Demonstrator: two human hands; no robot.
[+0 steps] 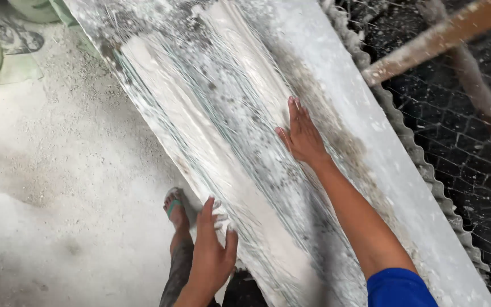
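Clearly both hands are flat at work on a long plaster moulding (223, 131) that lies along a dusty white bench (404, 187), running from the far left corner toward the near edge. The right hand (302, 136) lies open, palm down and fingers straight, on the middle ridge of the moulding, holding nothing; I judge it presses there to bed the thin glass fibres (257, 170) into the wet surface. The left hand (211, 250) rests spread on the moulding's near left edge, fingers wide and whitened with plaster, gripping nothing, probably steadying that edge. Below it, 1 foot in a green sandal (174, 207) stands on the dusty floor (58, 170). Wire mesh (461, 142) and a wooden pole (439, 40) lie past the bench's right edge.
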